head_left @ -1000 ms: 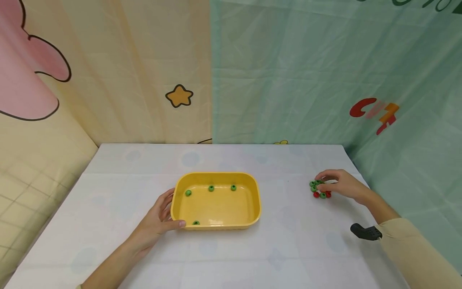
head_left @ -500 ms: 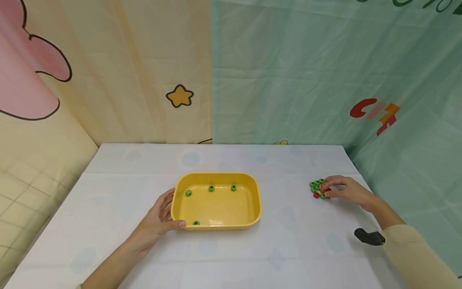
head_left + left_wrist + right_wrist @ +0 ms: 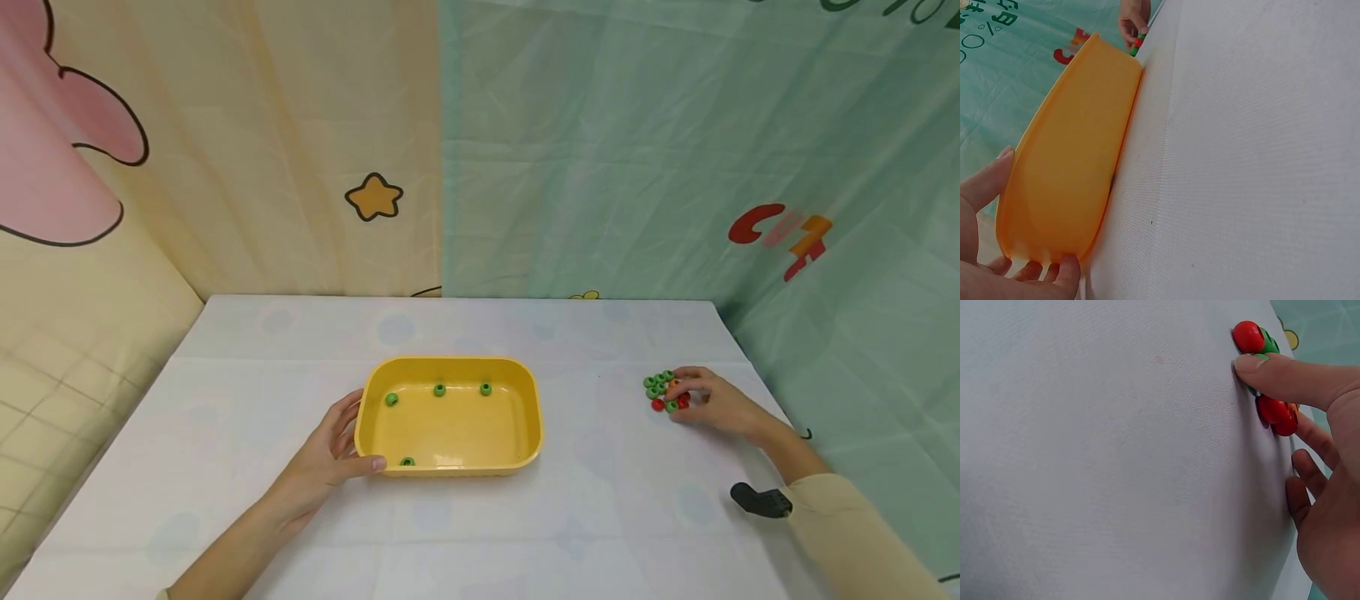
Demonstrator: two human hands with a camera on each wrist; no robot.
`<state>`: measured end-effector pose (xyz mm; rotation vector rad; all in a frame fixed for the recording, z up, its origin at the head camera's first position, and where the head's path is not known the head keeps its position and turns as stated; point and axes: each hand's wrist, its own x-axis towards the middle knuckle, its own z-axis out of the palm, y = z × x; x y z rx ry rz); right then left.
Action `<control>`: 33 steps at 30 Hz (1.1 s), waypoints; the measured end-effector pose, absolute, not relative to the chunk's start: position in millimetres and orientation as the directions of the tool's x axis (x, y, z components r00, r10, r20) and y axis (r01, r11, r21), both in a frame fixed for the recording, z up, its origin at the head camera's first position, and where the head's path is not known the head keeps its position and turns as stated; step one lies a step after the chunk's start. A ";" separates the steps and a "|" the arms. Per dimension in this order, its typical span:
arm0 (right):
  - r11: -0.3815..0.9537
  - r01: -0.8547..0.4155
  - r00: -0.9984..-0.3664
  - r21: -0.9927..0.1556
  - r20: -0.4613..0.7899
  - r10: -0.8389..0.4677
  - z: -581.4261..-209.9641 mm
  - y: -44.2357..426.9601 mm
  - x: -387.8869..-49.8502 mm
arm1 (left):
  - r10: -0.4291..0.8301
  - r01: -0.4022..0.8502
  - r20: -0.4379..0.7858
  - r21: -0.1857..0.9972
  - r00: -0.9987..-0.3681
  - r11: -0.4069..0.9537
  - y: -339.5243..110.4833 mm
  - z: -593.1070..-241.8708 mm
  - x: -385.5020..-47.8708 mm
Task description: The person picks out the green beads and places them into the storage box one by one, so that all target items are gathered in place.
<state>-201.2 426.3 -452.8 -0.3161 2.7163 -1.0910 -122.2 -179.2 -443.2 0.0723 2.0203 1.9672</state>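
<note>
The left hand (image 3: 327, 452) grips the yellow tray (image 3: 457, 429) by one end, probably to steady it, while the right hand (image 3: 722, 407) half-curls round some beads (image 3: 652, 393), can't tell if it's pinching any.

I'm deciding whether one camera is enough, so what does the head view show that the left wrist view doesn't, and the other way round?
Only the head view: the inside of the yellow tray, four green beads in it, and the orange star behind. Only the left wrist view: the tray's outer wall at full height. Both: the left hand gripping the tray and the right hand at the bead cluster.
</note>
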 end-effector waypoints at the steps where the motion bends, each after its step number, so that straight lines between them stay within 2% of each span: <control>1: 0.703 -0.125 -0.958 -0.700 -0.098 -0.268 -453.4 426.2 -201.0 | 0.255 -0.183 -0.190 0.982 -0.948 0.051 -179.3 -443.2 -122.4; 10: 0.700 -0.125 -0.961 -0.703 -0.090 -0.262 -452.8 428.6 -198.5 | 0.256 -0.189 -0.197 0.980 -0.947 0.053 -179.4 -441.4 -122.4; 18: 0.713 -0.162 -0.962 -0.682 -0.052 -0.268 -438.9 426.2 -200.2 | 0.260 -0.179 -0.184 0.983 -0.948 0.046 -179.1 -437.3 -120.9; 24: 0.734 -0.132 -0.970 -0.667 -0.065 -0.233 -431.2 420.2 -205.6 | 0.259 -0.180 -0.188 0.982 -0.947 0.056 -179.6 -438.2 -120.5; 33: 0.730 -0.150 -0.964 -0.667 -0.064 -0.257 -418.8 405.7 -212.1 | 0.267 -0.177 -0.183 0.983 -0.946 0.046 -179.8 -438.9 -120.8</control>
